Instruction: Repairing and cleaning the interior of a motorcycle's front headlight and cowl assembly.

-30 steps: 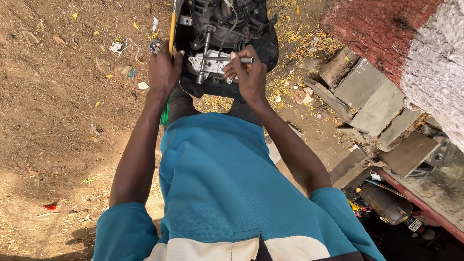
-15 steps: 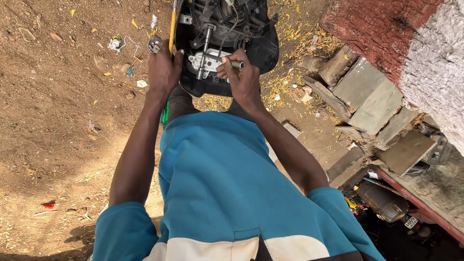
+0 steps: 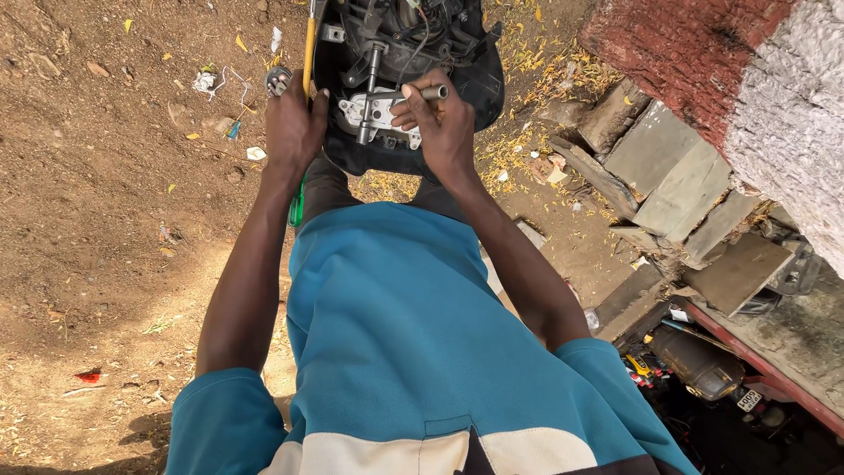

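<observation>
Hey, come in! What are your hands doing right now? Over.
Left hand gripping black machine housing edge. Right hand holding grey metal socket tool at silver bracket. Nothing in the way.

Bare brown dirt ground fills the left half of the frame, dry and pebbly. Scraps of white litter lie on it at the upper left, with a small red scrap at the lower left. Yellow fallen leaves are scattered across the upper middle. Flat grey stone slabs lie side by side at the right, beside a red-and-white painted trunk at the upper right.
</observation>
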